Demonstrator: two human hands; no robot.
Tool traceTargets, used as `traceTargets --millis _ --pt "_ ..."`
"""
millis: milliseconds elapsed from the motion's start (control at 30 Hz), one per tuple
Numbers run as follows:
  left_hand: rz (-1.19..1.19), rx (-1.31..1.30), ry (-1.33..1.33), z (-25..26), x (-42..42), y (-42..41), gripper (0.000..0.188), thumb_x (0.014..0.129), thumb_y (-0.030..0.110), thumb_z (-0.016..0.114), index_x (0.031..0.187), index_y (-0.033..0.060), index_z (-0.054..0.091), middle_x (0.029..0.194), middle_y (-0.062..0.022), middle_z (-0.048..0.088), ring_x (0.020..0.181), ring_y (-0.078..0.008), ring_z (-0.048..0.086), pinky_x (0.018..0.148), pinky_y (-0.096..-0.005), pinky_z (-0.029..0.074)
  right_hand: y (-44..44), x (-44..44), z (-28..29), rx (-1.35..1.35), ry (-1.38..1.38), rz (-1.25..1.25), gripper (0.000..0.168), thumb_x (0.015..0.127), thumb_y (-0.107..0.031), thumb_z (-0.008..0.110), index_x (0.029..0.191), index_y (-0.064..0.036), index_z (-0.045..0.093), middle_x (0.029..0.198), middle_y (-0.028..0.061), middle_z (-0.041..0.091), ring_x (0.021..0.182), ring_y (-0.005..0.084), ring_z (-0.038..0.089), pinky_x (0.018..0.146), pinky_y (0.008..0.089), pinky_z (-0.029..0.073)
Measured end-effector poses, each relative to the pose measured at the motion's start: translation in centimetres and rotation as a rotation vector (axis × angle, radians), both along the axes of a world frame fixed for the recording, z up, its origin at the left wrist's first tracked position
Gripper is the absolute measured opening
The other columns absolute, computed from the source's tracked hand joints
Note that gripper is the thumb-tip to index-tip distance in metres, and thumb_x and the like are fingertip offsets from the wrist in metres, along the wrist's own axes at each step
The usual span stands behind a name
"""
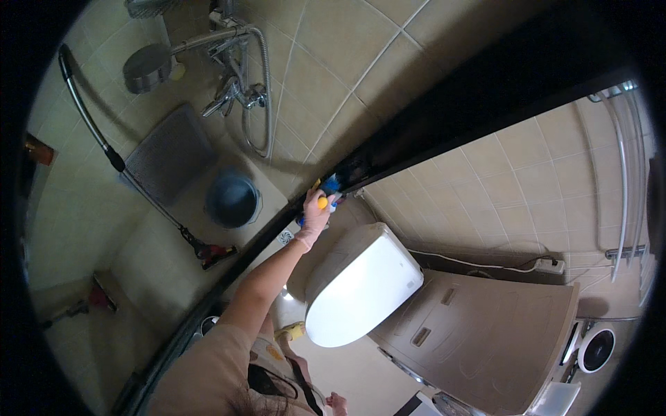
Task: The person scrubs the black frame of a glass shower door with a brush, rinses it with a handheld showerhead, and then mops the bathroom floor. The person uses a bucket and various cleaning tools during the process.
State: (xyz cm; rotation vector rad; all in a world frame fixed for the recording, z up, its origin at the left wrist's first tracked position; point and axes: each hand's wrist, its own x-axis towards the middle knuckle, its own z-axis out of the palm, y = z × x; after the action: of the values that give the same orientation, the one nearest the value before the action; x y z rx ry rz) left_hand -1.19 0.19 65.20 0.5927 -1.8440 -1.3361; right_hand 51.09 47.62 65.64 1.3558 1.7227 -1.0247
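My left hand (315,216), in a thin pinkish glove, reaches to the corner beside the black frame (250,260) and the tiled wall. Its fingers close around what looks like a brush (322,202) with a yellow end; blue bristles show just past the fingers. Small containers with blue and white parts stand close by, partly hidden by the hand. My right hand (337,403) is low at the bottom edge, near my body, with fingers curled; whether it holds anything is not visible. Below the reaching hand is a white toilet lid (364,288), lowered.
Left of the frame, a blue-grey bucket (232,200), a grey mat (169,153) and a stick vacuum cleaner (143,190) stand in the shower area, under a chrome mixer (237,93). A washing machine (478,338) adjoins the toilet. A white power strip (549,266) lies behind it.
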Motion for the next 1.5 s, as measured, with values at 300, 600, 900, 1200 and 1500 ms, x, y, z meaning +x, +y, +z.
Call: traceTargets --millis 300,600,900,1200,1500 --pt "0.015 -0.079 0.073 2.9 -1.5 1.1 0.029 0.073 0.005 0.077 0.073 0.0042 0.048 0.072 -0.0138 0.053 0.072 -0.0375 0.051 0.067 -0.0435 0.043 0.6 -1.2 -2.3 -0.044 0.009 0.042 0.033 0.091 -0.025 0.053 0.069 -0.002 0.061 0.063 0.0106 0.064 0.055 0.0222 0.062 0.051 0.034 0.053" --pt "0.078 -0.151 0.202 7.9 -2.5 2.4 0.029 0.074 0.004 0.076 0.073 0.0025 0.047 0.074 -0.0142 0.05 0.071 -0.0343 0.05 0.063 -0.0403 0.042 -0.4 -3.4 -1.7 -0.019 0.148 0.017 0.034 0.092 -0.023 0.054 0.068 0.0 0.062 0.065 0.0124 0.066 0.055 0.0203 0.063 0.052 0.0323 0.053" --pt "-0.014 -0.169 0.122 6.3 -1.7 1.1 0.024 0.075 0.006 0.075 0.077 0.0036 0.052 0.078 -0.0173 0.056 0.075 -0.038 0.054 0.068 -0.0427 0.046 0.1 -2.9 -3.0 -0.105 0.105 0.261 0.034 0.09 -0.026 0.053 0.069 -0.001 0.063 0.065 0.0112 0.067 0.054 0.0172 0.062 0.053 0.0302 0.052" --pt "-0.016 0.231 0.038 16.1 6.0 -1.1 0.025 0.086 0.007 0.069 0.078 0.0067 0.045 0.073 0.001 0.046 0.072 -0.0112 0.048 0.067 -0.0242 0.041 -1.7 -2.9 -5.2 -0.062 0.148 0.061 0.038 0.09 -0.029 0.052 0.067 0.0 0.063 0.066 0.0154 0.067 0.054 0.0232 0.063 0.052 0.0353 0.054" --pt "-0.219 0.419 0.319 27.4 0.0 -3.5 0.024 0.088 0.011 0.067 0.077 0.0083 0.046 0.072 0.0021 0.047 0.066 -0.0092 0.044 0.063 -0.0238 0.038 -6.0 -4.6 -6.3 -0.148 0.126 0.02 0.038 0.089 -0.03 0.053 0.067 -0.001 0.063 0.065 0.0128 0.066 0.056 0.0212 0.062 0.053 0.0327 0.052"
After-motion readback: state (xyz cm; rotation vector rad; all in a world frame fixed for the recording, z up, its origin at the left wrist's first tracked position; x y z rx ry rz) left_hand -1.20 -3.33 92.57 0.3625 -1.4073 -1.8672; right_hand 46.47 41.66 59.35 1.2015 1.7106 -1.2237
